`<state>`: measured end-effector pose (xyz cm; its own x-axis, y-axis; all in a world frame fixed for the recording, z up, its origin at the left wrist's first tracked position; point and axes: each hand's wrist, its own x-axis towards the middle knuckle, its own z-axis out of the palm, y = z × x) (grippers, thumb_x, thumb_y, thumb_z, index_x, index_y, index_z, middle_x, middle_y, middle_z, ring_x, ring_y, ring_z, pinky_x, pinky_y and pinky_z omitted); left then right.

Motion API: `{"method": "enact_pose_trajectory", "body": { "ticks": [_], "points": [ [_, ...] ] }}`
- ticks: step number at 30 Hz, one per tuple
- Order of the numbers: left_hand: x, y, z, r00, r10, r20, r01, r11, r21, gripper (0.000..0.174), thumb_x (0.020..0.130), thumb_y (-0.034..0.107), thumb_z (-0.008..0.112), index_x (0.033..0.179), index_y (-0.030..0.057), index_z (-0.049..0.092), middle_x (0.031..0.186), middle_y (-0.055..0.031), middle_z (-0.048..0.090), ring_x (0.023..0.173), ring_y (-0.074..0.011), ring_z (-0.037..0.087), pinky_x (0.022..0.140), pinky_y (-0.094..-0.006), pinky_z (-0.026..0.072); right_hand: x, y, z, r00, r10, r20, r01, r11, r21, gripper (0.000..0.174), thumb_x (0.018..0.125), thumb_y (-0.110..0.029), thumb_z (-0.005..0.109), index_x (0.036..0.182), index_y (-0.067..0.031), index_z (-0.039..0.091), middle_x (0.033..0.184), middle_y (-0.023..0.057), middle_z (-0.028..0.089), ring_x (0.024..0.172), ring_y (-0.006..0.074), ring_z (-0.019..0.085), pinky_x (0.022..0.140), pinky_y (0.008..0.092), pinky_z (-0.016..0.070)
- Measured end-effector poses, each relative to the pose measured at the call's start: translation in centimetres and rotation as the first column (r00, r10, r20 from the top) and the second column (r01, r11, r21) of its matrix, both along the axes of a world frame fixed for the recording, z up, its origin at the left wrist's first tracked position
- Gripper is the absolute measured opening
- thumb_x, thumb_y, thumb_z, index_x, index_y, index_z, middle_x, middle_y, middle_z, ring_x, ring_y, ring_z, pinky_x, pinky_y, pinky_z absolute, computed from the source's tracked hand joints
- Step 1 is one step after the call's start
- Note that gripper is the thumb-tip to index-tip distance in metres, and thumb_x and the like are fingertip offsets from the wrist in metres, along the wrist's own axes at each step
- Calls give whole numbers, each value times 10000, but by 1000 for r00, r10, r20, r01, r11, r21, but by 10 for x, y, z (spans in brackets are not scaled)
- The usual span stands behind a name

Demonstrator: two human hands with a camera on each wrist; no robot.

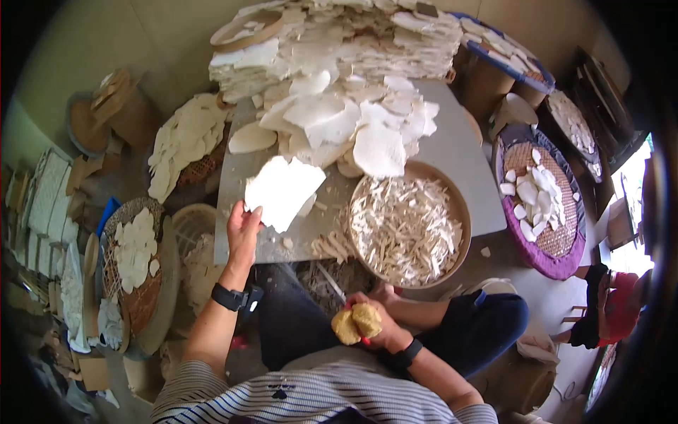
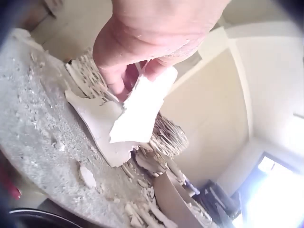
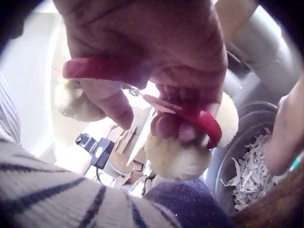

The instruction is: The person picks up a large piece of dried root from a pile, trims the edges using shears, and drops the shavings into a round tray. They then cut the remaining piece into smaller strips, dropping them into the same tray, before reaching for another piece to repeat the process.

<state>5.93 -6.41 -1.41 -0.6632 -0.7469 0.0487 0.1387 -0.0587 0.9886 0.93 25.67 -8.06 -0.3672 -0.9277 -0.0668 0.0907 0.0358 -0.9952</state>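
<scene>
My left hand (image 1: 244, 233) pinches a stiff, thin white sheet (image 1: 284, 192) at its lower left corner. In the left wrist view the sheet (image 2: 137, 111) has a ragged edge, thumb and fingers gripping its upper end. My right hand (image 1: 385, 321) grips scissors with red handles (image 3: 206, 127), low over my lap. Yellow padding (image 1: 357, 324) bulges around the handles, and a narrow blade (image 1: 332, 283) points forward, away from the sheet. Near the right knee a round tub (image 1: 462, 244) is filled with cut white strips (image 1: 406, 230).
A grey table (image 1: 462, 155) carries a heap of white sheets (image 1: 332, 120) and a tall stack (image 1: 367, 42) behind it. Loose strips (image 1: 332, 247) lie at its front edge. Trays of white pieces (image 1: 540, 194) stand on both sides. Another person (image 1: 614, 304) is at far right.
</scene>
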Motion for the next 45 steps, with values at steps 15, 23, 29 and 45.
{"method": "enact_pose_trajectory", "body": {
  "ticks": [15,23,29,45],
  "points": [
    [40,99,9,964,-263,48,227,900,372,498,814,-13,575,1261,51,365,1080,-95,585,952,-154,587,779,-289,504,-19,13,-33,842,-73,534,126,990,-64,377,840,-288,616,1148,-102,501,994,62,558,894,162,552,771,283,465],
    [45,103,8,936,-335,105,278,890,361,544,835,3,559,1321,42,320,1073,-106,596,864,-116,593,719,-239,492,-18,13,-37,975,-153,-160,169,982,87,385,916,-335,357,1166,-81,503,1118,131,556,1109,257,490,949,414,400],
    [34,103,-12,994,-108,32,105,990,91,606,861,49,513,1395,22,228,1309,-119,421,1181,-195,425,995,-317,340,-15,4,-22,991,-132,-3,128,966,-225,333,865,-265,425,1113,-61,517,1110,115,570,1070,288,508,950,441,364],
    [11,66,-1,975,-221,12,219,971,95,787,733,-15,638,1381,42,195,1283,-112,421,1179,-207,428,996,-339,355,-12,-10,-1,997,-41,64,49,991,-123,265,800,-139,545,1045,-45,586,1035,120,615,983,276,577,863,375,443]
  ]
}}
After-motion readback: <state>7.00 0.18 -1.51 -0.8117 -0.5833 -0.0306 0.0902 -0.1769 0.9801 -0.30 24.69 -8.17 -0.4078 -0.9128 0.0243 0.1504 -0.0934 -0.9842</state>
